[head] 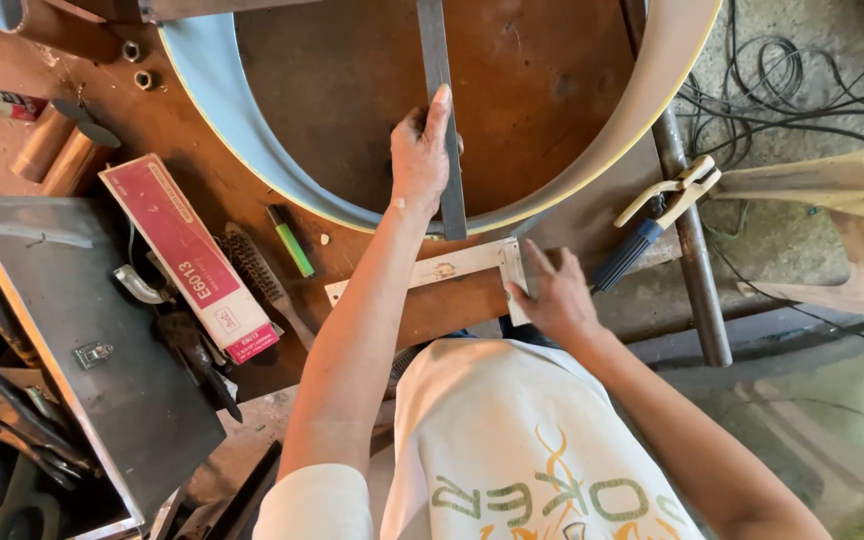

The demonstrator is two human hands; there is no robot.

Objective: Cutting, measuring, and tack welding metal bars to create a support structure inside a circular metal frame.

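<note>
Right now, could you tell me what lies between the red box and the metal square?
In the head view, a wire brush and a green lighter lie between the red box and the metal square.

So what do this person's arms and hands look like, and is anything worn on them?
Both arms are bare below short white sleeves. The left hand and right hand wear no gloves; no rings or watch show. The white T-shirt has green and orange print.
</note>
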